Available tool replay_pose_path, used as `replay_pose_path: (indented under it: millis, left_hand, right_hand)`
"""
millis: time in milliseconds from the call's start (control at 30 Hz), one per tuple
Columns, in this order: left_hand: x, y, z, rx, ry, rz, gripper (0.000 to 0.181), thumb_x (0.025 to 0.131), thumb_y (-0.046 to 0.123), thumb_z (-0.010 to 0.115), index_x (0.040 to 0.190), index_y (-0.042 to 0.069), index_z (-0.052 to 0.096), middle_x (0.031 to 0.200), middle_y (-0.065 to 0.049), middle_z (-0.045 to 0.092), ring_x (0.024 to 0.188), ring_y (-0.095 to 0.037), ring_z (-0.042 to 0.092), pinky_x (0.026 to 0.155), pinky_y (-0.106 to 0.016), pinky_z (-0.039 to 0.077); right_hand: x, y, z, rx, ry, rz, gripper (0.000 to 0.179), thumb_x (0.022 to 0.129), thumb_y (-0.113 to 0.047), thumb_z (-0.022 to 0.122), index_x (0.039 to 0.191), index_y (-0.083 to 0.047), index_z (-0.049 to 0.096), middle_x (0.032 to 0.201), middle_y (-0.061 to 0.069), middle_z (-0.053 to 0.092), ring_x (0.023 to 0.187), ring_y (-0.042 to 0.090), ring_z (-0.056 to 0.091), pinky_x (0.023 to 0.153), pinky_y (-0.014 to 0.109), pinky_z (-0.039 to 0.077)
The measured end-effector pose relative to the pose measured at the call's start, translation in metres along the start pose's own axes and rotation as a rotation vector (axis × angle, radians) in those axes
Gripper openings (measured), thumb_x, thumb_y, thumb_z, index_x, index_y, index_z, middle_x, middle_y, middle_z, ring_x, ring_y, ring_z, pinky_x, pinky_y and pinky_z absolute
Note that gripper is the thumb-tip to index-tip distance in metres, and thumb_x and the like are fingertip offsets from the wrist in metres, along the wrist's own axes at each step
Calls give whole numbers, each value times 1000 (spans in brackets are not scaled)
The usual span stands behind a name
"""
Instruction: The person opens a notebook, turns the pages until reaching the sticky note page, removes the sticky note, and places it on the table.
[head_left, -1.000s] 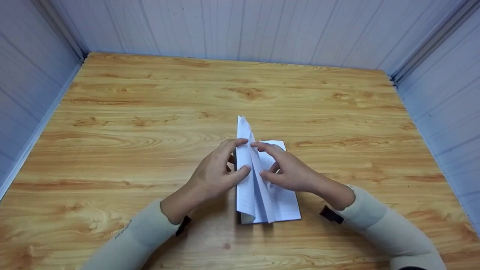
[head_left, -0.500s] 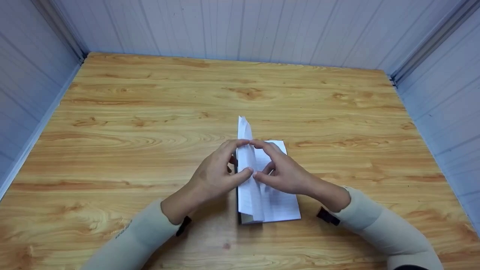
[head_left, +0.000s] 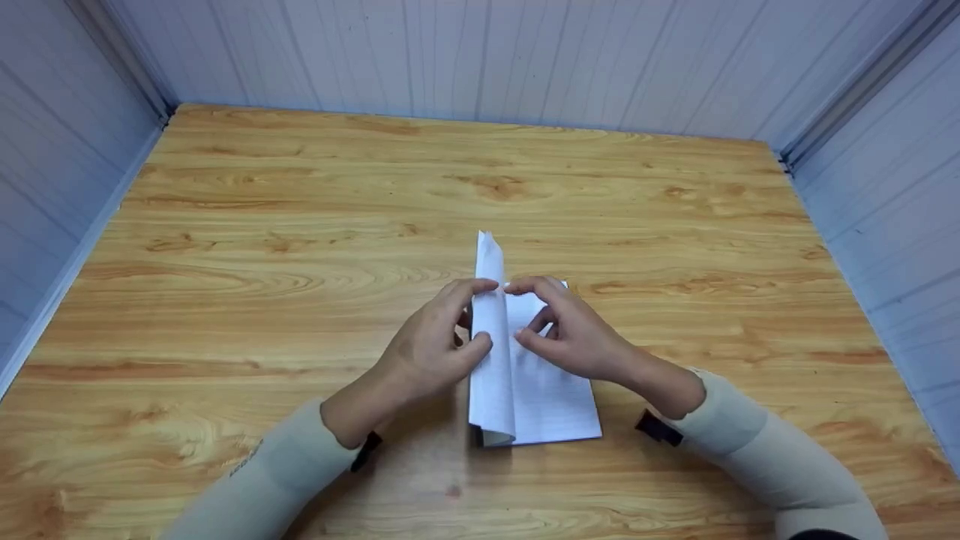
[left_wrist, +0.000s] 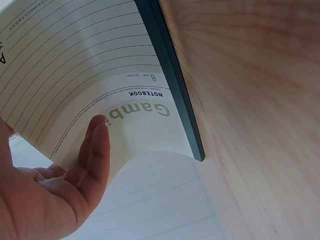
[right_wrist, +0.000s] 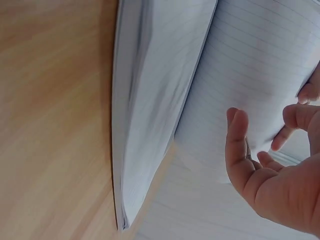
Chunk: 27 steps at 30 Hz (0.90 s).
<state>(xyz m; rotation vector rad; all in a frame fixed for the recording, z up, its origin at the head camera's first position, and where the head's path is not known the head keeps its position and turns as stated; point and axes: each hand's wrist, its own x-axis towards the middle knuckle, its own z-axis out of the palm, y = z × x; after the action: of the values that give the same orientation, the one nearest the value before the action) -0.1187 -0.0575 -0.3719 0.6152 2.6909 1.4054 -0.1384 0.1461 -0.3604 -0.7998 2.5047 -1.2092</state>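
A lined notebook [head_left: 559, 412] lies open on the wooden table, its raised pages [head_left: 492, 390] standing up and curving along the left side. My left hand [head_left: 427, 341] grips these pages, thumb and index finger on their near face, other fingers behind. From the left wrist view, the back of the raised part shows a printed inside leaf [left_wrist: 115, 80] reading "NOTEBOOK", beside a dark spine edge [left_wrist: 172, 82]. My right hand [head_left: 581, 334] hovers over the flat right-hand page with bent, loose fingers. Its index fingertip is right by the raised pages, with nothing held between finger and thumb.
The wood-grain table [head_left: 300, 195] stretches around the notebook on all sides. Pale panelled walls [head_left: 480, 60] stand at the back and both sides. A dark strap [head_left: 660, 427] hangs under the right sleeve, another [head_left: 366, 451] under the left.
A page that stood between the hands has swung left and now lies against the raised pages in my left hand. My right hand touched it, then drew slightly back to the right.
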Motion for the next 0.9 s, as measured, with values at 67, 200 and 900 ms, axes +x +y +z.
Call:
replay_pose_path:
  millis: [67, 200, 900]
  left_hand:
    - [0, 0, 0, -7, 2, 7, 46, 76, 19, 49, 121, 25, 43, 107, 12, 48, 79, -4, 55, 60, -18, 47]
    - [0, -1, 2, 9, 15, 25, 39, 75, 17, 48, 113, 25, 47, 102, 14, 48, 77, -2, 54, 59, -17, 47]
    - [-1, 2, -1, 68, -1, -10, 45, 77, 19, 46, 122, 24, 48, 107, 12, 53, 77, 0, 53, 59, -17, 46]
  right_hand:
    - [2, 11, -2, -51, 29, -11, 37, 83, -15, 55, 119, -16, 45, 118, 1, 48, 72, 10, 58, 57, 26, 49]
    - [4, 26, -7, -126, 52, -5, 26, 81, -19, 57, 106, -14, 53, 99, 2, 58, 71, 9, 58, 55, 24, 47]
    - [10, 63, -25, -592, 54, 196, 52, 71, -39, 63, 117, -18, 50, 106, -1, 57, 86, 18, 46, 71, 34, 35]
